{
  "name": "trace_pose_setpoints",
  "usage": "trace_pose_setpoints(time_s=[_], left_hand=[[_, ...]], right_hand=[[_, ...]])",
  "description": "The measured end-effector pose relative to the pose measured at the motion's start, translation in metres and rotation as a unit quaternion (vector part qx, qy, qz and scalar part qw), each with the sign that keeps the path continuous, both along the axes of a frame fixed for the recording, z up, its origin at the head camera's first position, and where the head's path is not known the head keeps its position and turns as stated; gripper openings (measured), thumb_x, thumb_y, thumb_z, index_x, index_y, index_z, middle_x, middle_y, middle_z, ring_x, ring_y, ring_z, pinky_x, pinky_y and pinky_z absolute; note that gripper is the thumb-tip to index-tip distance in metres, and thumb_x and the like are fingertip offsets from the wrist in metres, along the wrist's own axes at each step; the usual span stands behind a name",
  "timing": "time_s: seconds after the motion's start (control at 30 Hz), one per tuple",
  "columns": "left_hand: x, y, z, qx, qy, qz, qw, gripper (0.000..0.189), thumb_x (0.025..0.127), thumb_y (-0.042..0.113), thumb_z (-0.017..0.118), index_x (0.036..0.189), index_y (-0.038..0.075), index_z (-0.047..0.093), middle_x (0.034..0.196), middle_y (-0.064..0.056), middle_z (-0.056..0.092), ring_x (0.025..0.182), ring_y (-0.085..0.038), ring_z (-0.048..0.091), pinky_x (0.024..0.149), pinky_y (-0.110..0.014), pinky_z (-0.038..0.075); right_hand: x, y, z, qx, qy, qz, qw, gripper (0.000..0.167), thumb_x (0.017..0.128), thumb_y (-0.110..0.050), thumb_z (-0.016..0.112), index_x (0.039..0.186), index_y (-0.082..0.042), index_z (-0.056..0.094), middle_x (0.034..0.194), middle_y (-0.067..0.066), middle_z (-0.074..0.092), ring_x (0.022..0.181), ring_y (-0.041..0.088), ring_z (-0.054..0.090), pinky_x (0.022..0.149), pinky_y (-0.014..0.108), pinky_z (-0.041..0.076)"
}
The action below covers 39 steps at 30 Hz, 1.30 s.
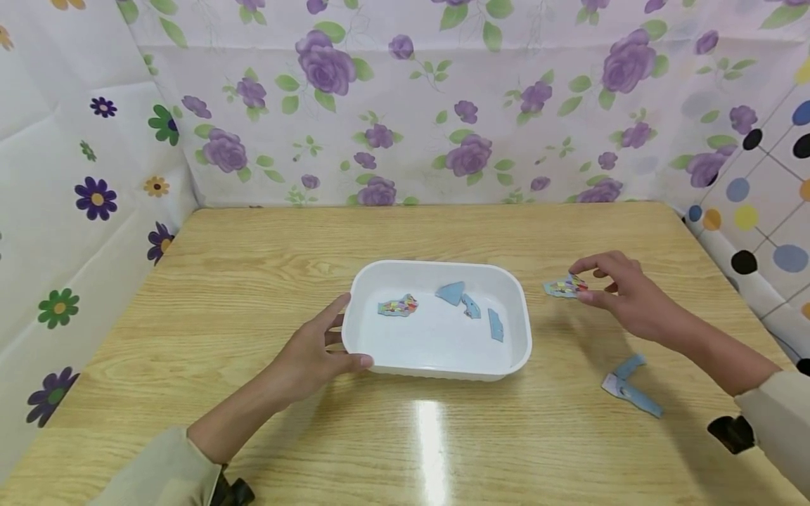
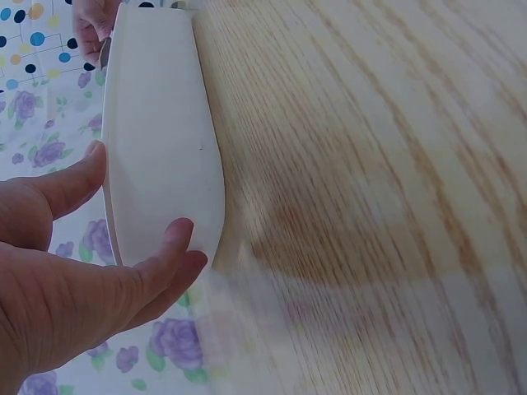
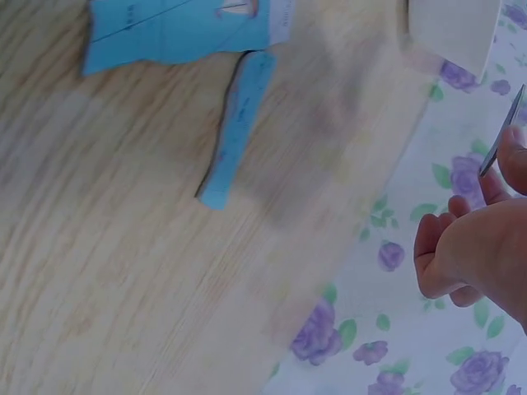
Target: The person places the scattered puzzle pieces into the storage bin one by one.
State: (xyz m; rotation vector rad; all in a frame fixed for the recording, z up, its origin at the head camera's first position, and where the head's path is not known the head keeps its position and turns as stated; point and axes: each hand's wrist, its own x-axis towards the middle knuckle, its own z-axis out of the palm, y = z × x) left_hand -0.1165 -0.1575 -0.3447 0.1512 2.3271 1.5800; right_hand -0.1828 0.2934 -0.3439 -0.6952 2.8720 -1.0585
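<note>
My left hand [image 1: 313, 351] holds the white plastic tray [image 1: 436, 369] at its left end, thumb at the near corner of the rim and fingers along the outer wall. Above the table, to the tray's right, my right hand [image 1: 623, 292] pinches a flat, irregular puzzle-like piece [image 1: 560, 287] with a multicoloured pattern and pale blue edge. In the right wrist view that piece [image 3: 501, 136] shows edge-on between thumb and finger. Inside the tray lie a similar multicoloured piece [image 1: 397, 306], a blue wedge-shaped piece [image 1: 451, 293], a small jagged piece [image 1: 470, 306] and a narrow blue strip [image 1: 496, 325].
Two flat blue pieces, one longer [image 1: 639, 399] and one short [image 1: 629, 365], lie on the wooden table [image 1: 253, 260] at the near right. A flowered sheet [image 1: 405, 126] hangs behind the table's far edge, with patterned sheets at both sides.
</note>
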Motion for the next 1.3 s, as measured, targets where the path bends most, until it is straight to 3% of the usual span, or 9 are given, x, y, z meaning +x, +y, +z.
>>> trace_pose_setpoints(time_s=[0.17, 0.5, 1.3], left_hand=[[-0.001, 0.000, 0.000, 0.003, -0.003, 0.002, 1.0000, 0.105, 0.077, 0.013, 0.082, 0.155, 0.012, 0.012, 0.141, -0.019, 0.044, 0.121, -0.034, 0.053, 0.086, -0.031, 0.056], [-0.001, 0.001, 0.000, 0.006, -0.004, 0.001, 1.0000, 0.105, 0.077, 0.013, 0.082, 0.155, 0.012, 0.012, 0.141, -0.019, 0.044, 0.121, -0.035, 0.053, 0.086, -0.031, 0.057], [-0.001, 0.001, 0.000, -0.001, -0.002, 0.002, 1.0000, 0.104, 0.077, 0.012, 0.082, 0.155, 0.011, 0.013, 0.139, -0.018, 0.047, 0.121, -0.034, 0.053, 0.086, -0.031, 0.057]], right_hand=[[-0.002, -0.010, 0.006, 0.000, -0.027, -0.006, 0.9996, 0.032, 0.097, -0.008, 0.057, 0.129, -0.006, 0.051, 0.130, 0.015, 0.043, 0.116, 0.038, 0.038, 0.081, 0.034, 0.036], [-0.005, -0.031, 0.017, -0.022, -0.032, 0.009, 0.9992, 0.032, 0.097, -0.011, 0.057, 0.128, -0.005, 0.050, 0.131, 0.016, 0.042, 0.117, 0.039, 0.034, 0.084, 0.042, 0.035], [-0.016, -0.109, 0.036, -0.027, -0.067, 0.088, 0.9935, 0.027, 0.094, -0.008, 0.062, 0.120, -0.008, 0.055, 0.133, 0.012, 0.039, 0.122, 0.033, 0.025, 0.097, 0.054, 0.032]])
